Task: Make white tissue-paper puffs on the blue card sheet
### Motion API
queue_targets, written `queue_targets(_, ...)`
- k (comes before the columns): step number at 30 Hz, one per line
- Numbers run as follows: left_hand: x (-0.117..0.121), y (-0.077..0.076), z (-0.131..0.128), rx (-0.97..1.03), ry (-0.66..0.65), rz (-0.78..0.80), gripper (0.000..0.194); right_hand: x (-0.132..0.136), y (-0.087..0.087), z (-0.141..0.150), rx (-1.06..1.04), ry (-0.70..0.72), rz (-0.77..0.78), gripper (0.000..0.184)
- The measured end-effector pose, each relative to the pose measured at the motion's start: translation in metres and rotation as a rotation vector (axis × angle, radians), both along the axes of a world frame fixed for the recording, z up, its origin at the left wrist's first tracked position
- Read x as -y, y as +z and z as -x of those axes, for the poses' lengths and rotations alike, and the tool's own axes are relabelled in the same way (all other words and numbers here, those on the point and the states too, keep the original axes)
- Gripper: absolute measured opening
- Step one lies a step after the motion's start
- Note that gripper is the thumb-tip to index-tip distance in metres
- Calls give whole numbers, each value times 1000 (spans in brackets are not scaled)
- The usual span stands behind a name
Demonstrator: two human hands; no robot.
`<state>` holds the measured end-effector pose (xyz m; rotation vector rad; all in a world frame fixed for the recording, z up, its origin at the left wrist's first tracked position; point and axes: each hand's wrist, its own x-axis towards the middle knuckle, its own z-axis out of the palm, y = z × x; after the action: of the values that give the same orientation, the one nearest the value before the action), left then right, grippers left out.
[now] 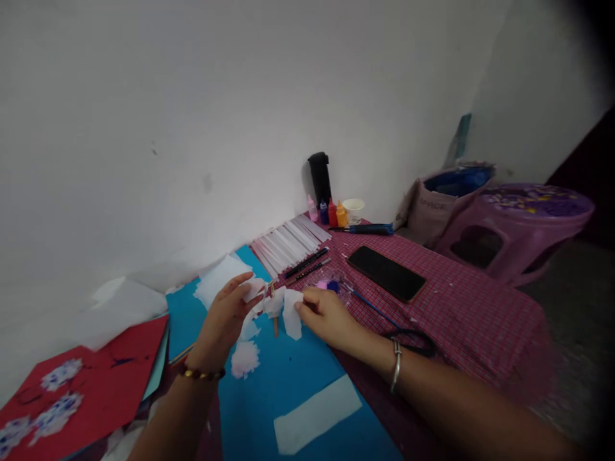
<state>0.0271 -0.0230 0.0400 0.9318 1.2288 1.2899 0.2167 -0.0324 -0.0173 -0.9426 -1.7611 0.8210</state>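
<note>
My right hand (329, 314) pinches a white paper piece (292, 315) between thumb and fingers. To its left, my left hand (229, 314) has its fingers bent around a smaller white paper piece (253, 290). Between the hands are crumpled white bits (273, 303) and a small wooden stick (275, 328), partly covered. Below my left hand a pale pink, ruffled paper shape (245, 359) lies on the blue sheet (269, 403). Nearer to me on that sheet rests a white paper strip (318, 414).
Right of my hands lie a phone (387, 273), a blue paintbrush (372, 305) and a black loop handle (418, 342). Pens (307, 261), cut strips (291, 243), paint bottles (332, 213) and a cup (354, 208) stand or lie behind. A red sheet (110, 374) is left; a stool (523, 230) right.
</note>
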Motion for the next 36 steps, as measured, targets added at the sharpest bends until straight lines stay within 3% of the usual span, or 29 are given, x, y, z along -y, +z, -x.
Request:
queue_targets(5,24,8,-20,6,-44,34,33,-2,10,-9,-147,-78,31,22)
queue_targets(10,57,-16,-17,-15,-43,93,32,-5,12,-12,-268,-139,118,11)
queue_targets(13,76,-30,-8,-382,-56,136,30,-1,12,-9,-164,-120,23,7)
queue_targets(15,85,-30,-5,-716,-33,8,26,4,12,-6,-47,-59,-124,10)
queue_targets(17,89,-24,-7,-852,-28,-122,19,11,12,-3,84,17,-268,10)
queue_targets(19,90,-16,-12,-801,-101,-126,14,18,12,-1,212,57,-374,9)
queue_targets(22,86,-12,-21,-582,-235,-27,26,23,9,1,362,63,-475,9)
queue_targets(26,81,-22,-27,-176,-228,98,41,23,0,4,467,106,-546,7)
queue_targets(28,82,-27,-27,-64,-211,152,42,22,-4,6,494,136,-568,6)
queue_targets(36,85,-32,-22,-111,-190,151,27,28,2,8,469,205,-461,8)
